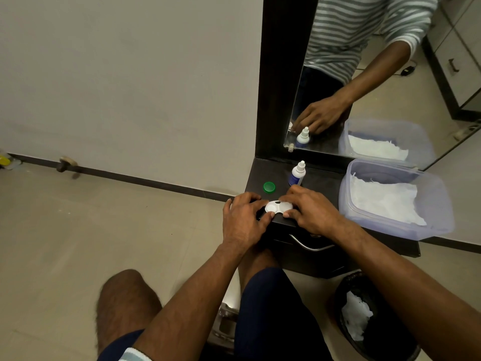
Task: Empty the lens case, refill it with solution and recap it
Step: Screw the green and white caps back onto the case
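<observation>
A white two-well lens case (pixel 278 207) lies on the dark dresser top (pixel 322 178) near its front left corner. My left hand (pixel 243 217) grips the case's left end, thumb under its front edge. My right hand (pixel 311 208) covers the right end, fingers curled over that well; whether a cap sits there is hidden. The left well looks uncapped and white inside. A green cap (pixel 269 187) rests loose on the top behind my left hand. A small white solution bottle (pixel 297 173) with a blue label stands upright behind the case, its nozzle tip on.
A clear plastic tub (pixel 432 204) holding white tissue sits to the right on the dresser. A mirror (pixel 364 74) stands behind. A black waste bin (pixel 364 319) with crumpled tissue is on the floor at lower right. A drawer handle (pixel 309 244) is below the case.
</observation>
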